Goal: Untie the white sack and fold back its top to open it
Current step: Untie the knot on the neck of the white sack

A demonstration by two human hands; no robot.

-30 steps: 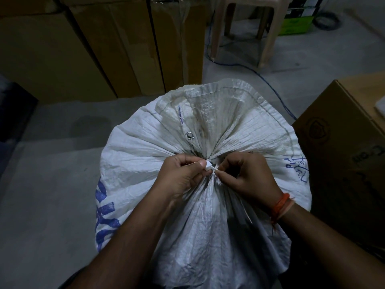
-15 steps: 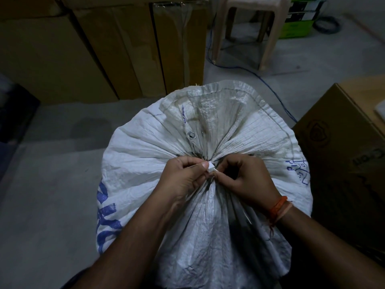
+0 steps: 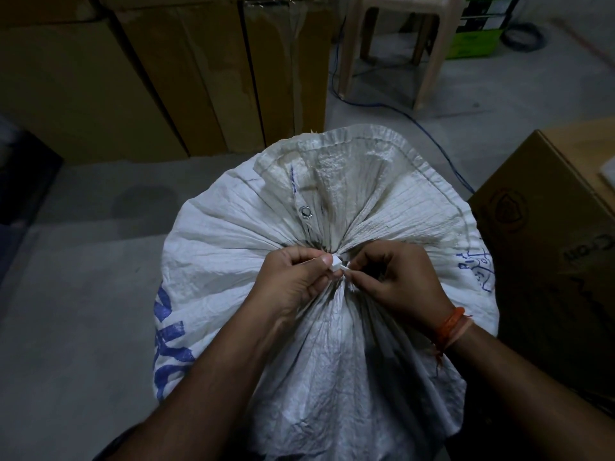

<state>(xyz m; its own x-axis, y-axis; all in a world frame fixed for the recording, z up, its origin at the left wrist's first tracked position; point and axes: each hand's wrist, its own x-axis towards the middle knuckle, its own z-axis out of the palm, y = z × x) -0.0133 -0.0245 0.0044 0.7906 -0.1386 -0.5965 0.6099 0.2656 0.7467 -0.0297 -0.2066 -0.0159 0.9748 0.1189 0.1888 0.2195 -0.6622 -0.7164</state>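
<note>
A white woven sack (image 3: 233, 247) with blue print stands on the floor in front of me, its neck gathered into tight pleats. A small white tie (image 3: 337, 262) binds the neck at the centre. My left hand (image 3: 296, 281) pinches the tie between thumb and fingers. My right hand (image 3: 396, 281), an orange band on its wrist, pinches the tie's other side with its fingertips. The sack's hemmed top (image 3: 366, 168) fans out beyond the knot, with a metal eyelet (image 3: 306, 211) in it.
Tall cardboard boxes (image 3: 166, 78) line the far left wall. A plastic stool (image 3: 392, 44) stands behind the sack, with a blue cable (image 3: 416, 121) on the floor. Another cardboard box (image 3: 549, 244) sits close on the right. Grey concrete floor (image 3: 66, 294) lies to the left.
Both hands stay pinched on the tie at the neck, with only small finger shifts. The view has dipped slightly.
</note>
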